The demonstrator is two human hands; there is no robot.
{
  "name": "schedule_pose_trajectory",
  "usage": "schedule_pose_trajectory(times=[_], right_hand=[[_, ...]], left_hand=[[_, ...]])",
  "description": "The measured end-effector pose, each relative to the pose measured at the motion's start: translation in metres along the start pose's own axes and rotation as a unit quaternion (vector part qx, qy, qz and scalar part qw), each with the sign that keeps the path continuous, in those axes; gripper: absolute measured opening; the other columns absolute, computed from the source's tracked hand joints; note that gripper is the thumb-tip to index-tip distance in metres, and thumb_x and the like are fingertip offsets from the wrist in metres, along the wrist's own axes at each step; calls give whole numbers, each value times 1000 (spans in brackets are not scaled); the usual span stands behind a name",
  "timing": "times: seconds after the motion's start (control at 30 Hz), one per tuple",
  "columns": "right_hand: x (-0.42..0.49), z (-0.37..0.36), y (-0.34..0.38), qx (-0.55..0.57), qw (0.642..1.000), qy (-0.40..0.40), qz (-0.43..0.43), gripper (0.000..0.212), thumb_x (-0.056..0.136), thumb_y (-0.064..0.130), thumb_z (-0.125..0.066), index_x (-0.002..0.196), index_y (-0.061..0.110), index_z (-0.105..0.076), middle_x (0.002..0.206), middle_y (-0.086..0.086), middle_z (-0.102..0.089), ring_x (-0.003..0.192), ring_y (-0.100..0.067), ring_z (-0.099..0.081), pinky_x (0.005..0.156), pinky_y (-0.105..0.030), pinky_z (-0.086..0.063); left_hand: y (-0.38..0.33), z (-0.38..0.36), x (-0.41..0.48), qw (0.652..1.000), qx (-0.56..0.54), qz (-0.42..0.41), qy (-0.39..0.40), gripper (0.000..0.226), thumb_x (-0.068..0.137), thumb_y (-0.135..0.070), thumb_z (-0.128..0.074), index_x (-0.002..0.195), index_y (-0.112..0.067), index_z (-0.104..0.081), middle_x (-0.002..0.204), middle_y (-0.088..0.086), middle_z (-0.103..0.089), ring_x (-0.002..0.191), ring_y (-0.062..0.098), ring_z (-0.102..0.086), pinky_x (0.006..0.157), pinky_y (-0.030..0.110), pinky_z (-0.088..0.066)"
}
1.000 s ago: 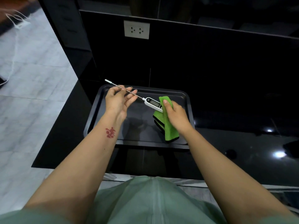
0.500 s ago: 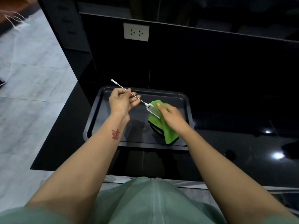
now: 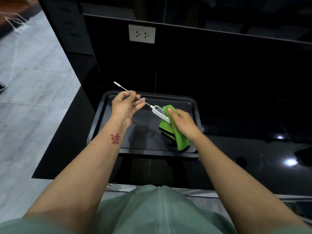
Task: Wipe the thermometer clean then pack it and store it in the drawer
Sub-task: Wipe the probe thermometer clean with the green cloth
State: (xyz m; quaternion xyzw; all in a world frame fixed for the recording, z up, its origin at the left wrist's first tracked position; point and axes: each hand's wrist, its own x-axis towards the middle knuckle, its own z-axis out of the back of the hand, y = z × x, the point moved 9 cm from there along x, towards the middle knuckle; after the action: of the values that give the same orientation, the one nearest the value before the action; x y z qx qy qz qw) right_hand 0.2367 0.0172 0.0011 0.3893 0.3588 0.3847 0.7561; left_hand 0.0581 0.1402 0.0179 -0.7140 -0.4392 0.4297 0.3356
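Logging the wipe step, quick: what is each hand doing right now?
Left hand: closed, pinching the thermometer by its metal probe.
Right hand: closed, pressing the green cloth around the thermometer body.

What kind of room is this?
Probably a home kitchen: a glossy black counter, a dark baking tray on it, a wall socket above, and a probe thermometer being wiped.

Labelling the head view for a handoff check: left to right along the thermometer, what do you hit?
White probe tip → left hand pinching the probe → white thermometer body → green cloth → right hand, all over the black tray.
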Motion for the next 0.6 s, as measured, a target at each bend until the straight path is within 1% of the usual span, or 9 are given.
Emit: schedule_pose_trajectory(times=[0.07, 0.13, 0.27, 0.4, 0.47, 0.53, 0.6], right_hand=[[-1, -3, 4, 0, 1000, 8, 2, 41, 96, 50, -48, 93, 14, -67, 81, 0, -65, 76, -15, -60, 70, -30, -44], [-1, -10, 12, 5, 1000, 19, 9, 38, 96, 51, -47, 99, 19, -68, 91, 0, -70, 84, -13, -64, 74, -28, -46], [-1, -16, 18, 11, 999, 32, 14, 40, 97, 51, -45, 107, 20, -68, 99, 2, -71, 93, -13, -64, 75, -24, -46], [0, -11, 5, 19, 999, 30, 0, 43, 96, 55, -43, 113, 24, -67, 108, 3, -70, 103, -14, -62, 90, -30, -47], [0, -11, 6, 15, 999, 28, 3, 43, 95, 57, -42, 111, 25, -67, 109, 3, -69, 104, -13, -62, 92, -32, -47], [0, -14, 12, 10, 1000, 28, 9, 42, 96, 55, -43, 107, 23, -67, 107, 3, -69, 100, -12, -62, 88, -31, -46], [1, -18, 17, 13, 999, 30, 18, 38, 96, 54, -45, 99, 22, -67, 98, 3, -70, 94, -14, -63, 85, -33, -48]], left_hand=[[0, -3, -3, 1000, 19, -11, 5, 17, 98, -4, -52, 81, -8, -53, 82, 11, -63, 66, 19, -73, 61, 25, -59], [3, -10, -6, 999, 41, -15, 14, 15, 98, -6, -54, 82, -7, -54, 81, 12, -64, 65, 19, -73, 62, 26, -60], [1, -9, -4, 998, 60, -33, -12, 17, 97, -10, -57, 80, -9, -53, 78, 10, -63, 65, 20, -72, 60, 26, -59], [-8, 2, 1, 996, 60, -54, -44, 22, 96, -12, -59, 77, -12, -49, 76, 9, -60, 63, 20, -70, 56, 24, -57], [-8, 3, 0, 995, 58, -59, -49, 23, 96, -12, -59, 76, -12, -47, 75, 9, -58, 61, 19, -68, 54, 24, -56], [-5, 1, -1, 995, 64, -60, -52, 25, 96, -12, -60, 75, -13, -46, 74, 8, -58, 60, 19, -66, 53, 23, -55], [-1, -2, -3, 994, 74, -59, -61, 26, 95, -12, -60, 75, -13, -44, 72, 8, -56, 56, 17, -65, 52, 23, -55]])
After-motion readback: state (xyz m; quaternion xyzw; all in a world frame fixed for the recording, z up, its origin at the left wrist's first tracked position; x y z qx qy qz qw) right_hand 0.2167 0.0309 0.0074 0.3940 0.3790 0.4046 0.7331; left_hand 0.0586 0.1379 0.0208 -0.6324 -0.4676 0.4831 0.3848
